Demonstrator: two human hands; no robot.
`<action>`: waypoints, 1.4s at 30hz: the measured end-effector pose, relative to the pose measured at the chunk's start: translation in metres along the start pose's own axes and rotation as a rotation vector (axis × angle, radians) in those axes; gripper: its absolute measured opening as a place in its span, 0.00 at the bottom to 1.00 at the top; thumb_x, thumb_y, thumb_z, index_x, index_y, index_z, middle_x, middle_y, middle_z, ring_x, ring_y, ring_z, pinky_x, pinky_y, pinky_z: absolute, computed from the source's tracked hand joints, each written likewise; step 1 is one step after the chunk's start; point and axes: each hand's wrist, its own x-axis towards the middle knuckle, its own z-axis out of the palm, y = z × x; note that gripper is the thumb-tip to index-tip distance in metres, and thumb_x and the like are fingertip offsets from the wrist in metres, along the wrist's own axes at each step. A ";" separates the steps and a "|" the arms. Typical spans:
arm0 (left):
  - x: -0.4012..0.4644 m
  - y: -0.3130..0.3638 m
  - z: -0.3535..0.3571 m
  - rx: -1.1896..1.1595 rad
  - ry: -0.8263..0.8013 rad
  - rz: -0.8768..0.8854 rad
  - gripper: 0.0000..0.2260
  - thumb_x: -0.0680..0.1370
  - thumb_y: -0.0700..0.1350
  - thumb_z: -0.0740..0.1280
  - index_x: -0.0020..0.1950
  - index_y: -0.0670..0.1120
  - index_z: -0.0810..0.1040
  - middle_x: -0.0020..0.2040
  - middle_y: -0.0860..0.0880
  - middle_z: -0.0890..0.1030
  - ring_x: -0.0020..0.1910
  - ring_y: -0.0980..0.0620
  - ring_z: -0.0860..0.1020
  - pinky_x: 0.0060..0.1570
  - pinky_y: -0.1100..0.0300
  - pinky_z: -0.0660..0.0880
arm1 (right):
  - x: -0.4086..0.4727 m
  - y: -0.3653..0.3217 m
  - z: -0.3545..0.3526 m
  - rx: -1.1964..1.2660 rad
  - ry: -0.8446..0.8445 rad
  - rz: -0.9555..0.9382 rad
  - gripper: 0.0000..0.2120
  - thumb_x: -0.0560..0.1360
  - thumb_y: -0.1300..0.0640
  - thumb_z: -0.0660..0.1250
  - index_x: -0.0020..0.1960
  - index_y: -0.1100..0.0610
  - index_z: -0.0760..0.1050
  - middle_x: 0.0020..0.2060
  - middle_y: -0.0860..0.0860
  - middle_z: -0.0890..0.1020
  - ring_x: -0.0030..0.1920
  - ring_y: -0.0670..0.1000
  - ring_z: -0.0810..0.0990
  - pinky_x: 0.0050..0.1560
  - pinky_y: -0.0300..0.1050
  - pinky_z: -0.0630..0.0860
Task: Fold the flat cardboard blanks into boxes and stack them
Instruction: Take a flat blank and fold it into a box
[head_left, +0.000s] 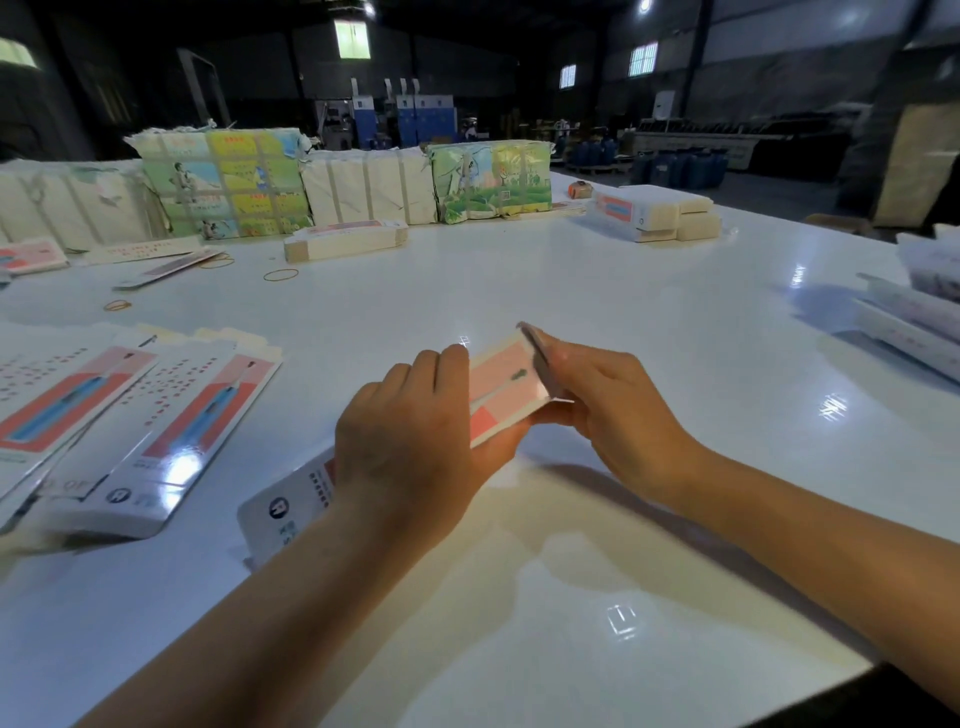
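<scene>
A long pink-and-white cardboard box (504, 389) is held just above the white table (571, 291) in the middle of the view. My left hand (410, 441) grips its middle from above, fingers curled over the far side. My right hand (602, 395) holds the far end, with its fingers on the end flap, which stands partly raised. The box's near end (280, 512) sticks out under my left wrist. Several flat blanks (171, 415) with the same pink print lie spread at the left.
Strapped bundles of printed card (223, 182) line the table's far side. A stack of blanks (654, 210) sits at the back right, another (343, 241) mid-back. Long white boxes (909, 322) lie at the right edge. Rubber bands (280, 274) are scattered at the left.
</scene>
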 end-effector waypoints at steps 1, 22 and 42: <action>0.000 0.000 0.001 0.001 0.012 0.008 0.28 0.72 0.63 0.57 0.48 0.38 0.79 0.34 0.43 0.78 0.27 0.44 0.75 0.27 0.59 0.70 | 0.001 0.000 -0.001 0.053 -0.014 0.014 0.12 0.79 0.56 0.60 0.48 0.52 0.83 0.42 0.51 0.85 0.45 0.50 0.83 0.45 0.42 0.80; -0.001 -0.003 0.009 0.097 0.027 0.085 0.28 0.65 0.60 0.72 0.51 0.37 0.80 0.36 0.43 0.80 0.29 0.44 0.76 0.27 0.60 0.71 | -0.004 0.004 -0.001 -0.162 0.085 -0.095 0.22 0.78 0.68 0.53 0.58 0.47 0.77 0.45 0.33 0.82 0.49 0.44 0.81 0.48 0.38 0.79; 0.002 0.000 0.011 0.185 0.030 -0.014 0.25 0.68 0.62 0.63 0.44 0.38 0.78 0.32 0.44 0.77 0.26 0.44 0.75 0.26 0.61 0.68 | -0.005 0.012 0.002 -0.651 0.235 -0.149 0.17 0.79 0.53 0.61 0.43 0.65 0.78 0.35 0.61 0.80 0.35 0.56 0.74 0.40 0.52 0.71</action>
